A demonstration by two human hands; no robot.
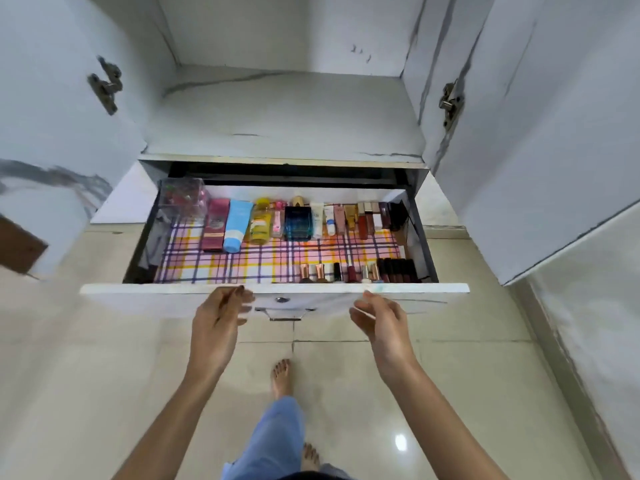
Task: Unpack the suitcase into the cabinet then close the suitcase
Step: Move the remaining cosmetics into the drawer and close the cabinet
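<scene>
The white cabinet (284, 116) stands with both doors swung wide, its shelf bare. Below the shelf a drawer (138, 296) is pulled out. It holds a back row of cosmetic tubes and bottles (298, 220) and a front row of small lipsticks and bottles (360, 271) on a checked liner (259, 258). My left hand (221, 313) is at the drawer's front panel, fingers loosely bent, tips at the top edge. My right hand (377, 317) hovers at the same panel, fingers relaxed, holding nothing. The suitcase is out of view.
The left door (52, 116) and right door (536, 133) jut out on either side. A clear plastic box (181, 199) sits in the drawer's back left corner. A metal handle (285, 315) hangs between my hands. My bare feet (282, 375) stand on beige floor tiles.
</scene>
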